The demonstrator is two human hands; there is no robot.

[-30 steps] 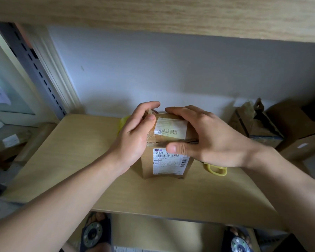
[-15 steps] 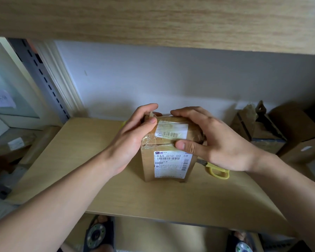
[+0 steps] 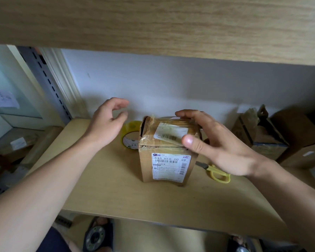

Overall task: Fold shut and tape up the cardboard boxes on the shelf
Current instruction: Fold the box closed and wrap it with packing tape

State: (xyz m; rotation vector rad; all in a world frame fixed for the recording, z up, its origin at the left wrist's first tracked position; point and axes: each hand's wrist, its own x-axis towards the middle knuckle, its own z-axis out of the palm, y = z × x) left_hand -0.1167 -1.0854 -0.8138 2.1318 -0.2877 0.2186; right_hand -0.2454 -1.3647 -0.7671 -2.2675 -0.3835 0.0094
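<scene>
Right now the small cardboard box (image 3: 168,151) stands upright in the middle of the shelf (image 3: 105,193), its top flaps folded down under wrinkled old tape. My right hand (image 3: 216,144) grips its top, fingers curled over the far edge and thumb on the near one. My left hand (image 3: 105,122) hovers loosely open beside it, above the tape roll (image 3: 130,136); yellow-handled scissors (image 3: 217,172) lie just right of the box.

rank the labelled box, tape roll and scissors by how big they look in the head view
1. Box: clearly the largest.
2. Tape roll: partly hidden behind the box and the left hand.
3. Scissors: partly under the right hand.
Tape and scissors look close in size; both are partly hidden, so their order is unsure.
</scene>
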